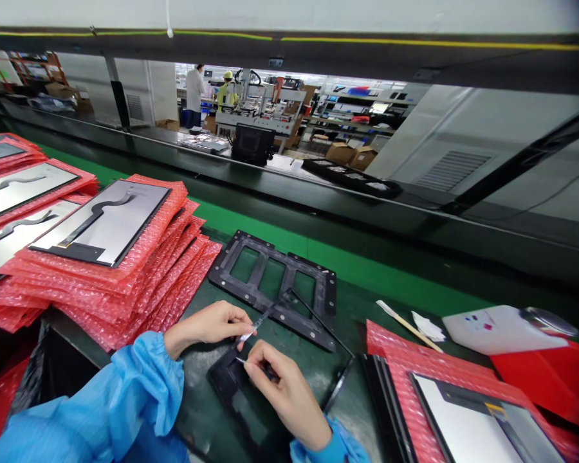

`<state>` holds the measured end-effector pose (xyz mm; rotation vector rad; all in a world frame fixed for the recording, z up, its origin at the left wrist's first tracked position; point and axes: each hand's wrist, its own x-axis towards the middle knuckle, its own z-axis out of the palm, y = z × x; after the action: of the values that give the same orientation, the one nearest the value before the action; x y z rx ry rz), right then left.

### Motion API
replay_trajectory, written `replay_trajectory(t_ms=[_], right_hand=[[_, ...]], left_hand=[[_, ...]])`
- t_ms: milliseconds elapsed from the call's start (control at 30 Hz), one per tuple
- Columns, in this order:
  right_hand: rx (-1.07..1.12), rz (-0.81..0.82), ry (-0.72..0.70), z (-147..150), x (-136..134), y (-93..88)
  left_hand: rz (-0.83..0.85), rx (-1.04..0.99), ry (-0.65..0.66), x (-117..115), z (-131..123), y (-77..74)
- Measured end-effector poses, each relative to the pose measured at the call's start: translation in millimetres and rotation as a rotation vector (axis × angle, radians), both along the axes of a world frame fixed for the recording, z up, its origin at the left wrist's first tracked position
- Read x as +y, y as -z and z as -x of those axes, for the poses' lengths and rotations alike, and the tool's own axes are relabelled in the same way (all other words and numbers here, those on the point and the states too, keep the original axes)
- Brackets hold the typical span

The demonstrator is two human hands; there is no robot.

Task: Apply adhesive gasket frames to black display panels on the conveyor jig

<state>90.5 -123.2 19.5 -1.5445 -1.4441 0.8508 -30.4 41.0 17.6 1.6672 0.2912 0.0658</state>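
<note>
My left hand (217, 325) is closed, thumb and fingers pinching one side of a thin black rectangular frame (322, 319), which is tilted above the bench. Close beside it, my right hand (284, 389) is closed in a pinch. A small pale tip shows at its fingertips; what it belongs to is hidden. Below both hands lies a dark, flat block (236, 399), partly covered by my right hand. Just beyond the hands, a black fixture plate (282, 317) with several rectangular openings rests on the green bench mat.
Stacked red bubble-wrap bags (174, 263) stand at left, with a display panel (109, 218) on top. At right are another display panel (482, 418), a brush-like stick (410, 326), a white bottle (502, 328) and a red sheet (554, 379). A shelf edge (289, 51) crosses overhead.
</note>
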Motion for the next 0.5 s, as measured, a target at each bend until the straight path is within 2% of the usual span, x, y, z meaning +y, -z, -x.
replay_trajectory(t_ms=[200, 500], right_hand=[[0.269, 0.019, -0.001, -2, -3, -13.6], [0.540, 0.005, 0.036, -10, -9, -10.2]], left_hand=[[-0.002, 0.003, -0.030, 1, -1, 3.4], [-0.013, 0.006, -0.039, 2, 0, 6.0]])
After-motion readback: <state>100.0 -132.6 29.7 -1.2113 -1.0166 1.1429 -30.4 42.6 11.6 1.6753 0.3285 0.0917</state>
